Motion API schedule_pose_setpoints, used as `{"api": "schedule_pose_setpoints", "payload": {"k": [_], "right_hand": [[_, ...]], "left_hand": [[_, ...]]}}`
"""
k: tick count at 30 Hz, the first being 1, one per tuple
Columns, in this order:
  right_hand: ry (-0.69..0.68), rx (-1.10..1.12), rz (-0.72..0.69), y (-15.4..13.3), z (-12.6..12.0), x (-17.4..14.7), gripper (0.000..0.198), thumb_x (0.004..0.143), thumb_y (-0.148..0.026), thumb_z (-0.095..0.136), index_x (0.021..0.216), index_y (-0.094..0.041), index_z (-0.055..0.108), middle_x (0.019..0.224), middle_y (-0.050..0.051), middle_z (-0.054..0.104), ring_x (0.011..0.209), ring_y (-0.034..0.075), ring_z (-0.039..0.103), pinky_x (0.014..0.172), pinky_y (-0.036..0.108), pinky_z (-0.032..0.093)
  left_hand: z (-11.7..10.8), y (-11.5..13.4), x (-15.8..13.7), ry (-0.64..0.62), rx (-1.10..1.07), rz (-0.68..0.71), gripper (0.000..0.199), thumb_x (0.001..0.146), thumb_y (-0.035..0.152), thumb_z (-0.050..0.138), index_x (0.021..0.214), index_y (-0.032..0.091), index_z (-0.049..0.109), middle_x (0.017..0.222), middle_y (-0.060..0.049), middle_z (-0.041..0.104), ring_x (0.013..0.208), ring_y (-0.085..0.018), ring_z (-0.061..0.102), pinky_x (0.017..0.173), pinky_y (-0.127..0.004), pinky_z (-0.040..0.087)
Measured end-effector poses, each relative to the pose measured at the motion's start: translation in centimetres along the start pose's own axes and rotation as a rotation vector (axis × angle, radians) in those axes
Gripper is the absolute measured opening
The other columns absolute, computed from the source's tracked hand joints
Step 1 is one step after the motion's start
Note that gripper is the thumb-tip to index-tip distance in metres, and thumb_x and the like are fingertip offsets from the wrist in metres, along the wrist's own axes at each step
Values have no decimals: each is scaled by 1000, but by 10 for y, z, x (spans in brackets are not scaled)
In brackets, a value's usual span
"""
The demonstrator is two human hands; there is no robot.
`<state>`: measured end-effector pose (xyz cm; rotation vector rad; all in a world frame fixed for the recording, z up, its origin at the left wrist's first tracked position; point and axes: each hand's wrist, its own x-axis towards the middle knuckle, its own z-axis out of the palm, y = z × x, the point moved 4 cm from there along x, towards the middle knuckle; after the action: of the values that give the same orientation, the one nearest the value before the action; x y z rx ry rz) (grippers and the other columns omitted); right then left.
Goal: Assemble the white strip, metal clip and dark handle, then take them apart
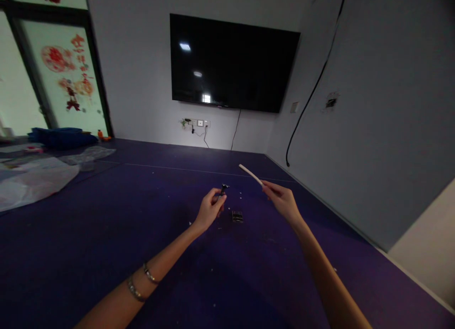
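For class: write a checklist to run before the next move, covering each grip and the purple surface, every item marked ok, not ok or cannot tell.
1. Left grip holds the small dark object: ok.
2. Right grip holds the pale stick near one end: ok.
3. Dark rectangular piece rests on the purple surface: ok.
4. That purple surface free of loose bits: not ok, white specks lie on it.
5. Exact kind of the small dark object: cannot tell, too small.

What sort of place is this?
Probably a room in a home, perhaps a living room: a large television hangs on the wall, with sockets beneath it, and red decorations brighten a dark-framed door.
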<state>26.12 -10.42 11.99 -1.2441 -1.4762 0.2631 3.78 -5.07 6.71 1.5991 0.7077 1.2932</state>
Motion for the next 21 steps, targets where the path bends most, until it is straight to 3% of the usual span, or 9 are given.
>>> {"api": "schedule_pose_setpoints", "payload": {"k": [6, 12, 21], "right_hand": [[-11, 29, 139, 13, 1, 1, 42, 69, -40, 60, 98, -11, 69, 71, 6, 66, 53, 11, 50, 50, 24, 40], [15, 74, 204, 17, 8, 2, 41, 70, -36, 59, 100, -9, 67, 59, 1, 58, 41, 7, 43, 42, 23, 34], [-119, 691, 548, -18, 28, -20, 48, 69, -18, 60, 117, -20, 49, 71, -3, 53, 45, 5, 44, 41, 19, 38]], "left_hand": [[-3, -8, 3, 58, -103, -141, 31, 71, 41, 61, 87, 17, 54, 46, 10, 40, 31, -3, 32, 32, -15, 20], [-4, -12, 4, 27, -183, -217, 43, 79, 49, 43, 89, 11, 62, 48, 5, 45, 33, -4, 33, 33, -17, 20], [-1, -9, 5, -19, -240, -130, 28, 68, 38, 62, 81, 13, 58, 61, 2, 54, 51, -9, 51, 48, -22, 42]]}}
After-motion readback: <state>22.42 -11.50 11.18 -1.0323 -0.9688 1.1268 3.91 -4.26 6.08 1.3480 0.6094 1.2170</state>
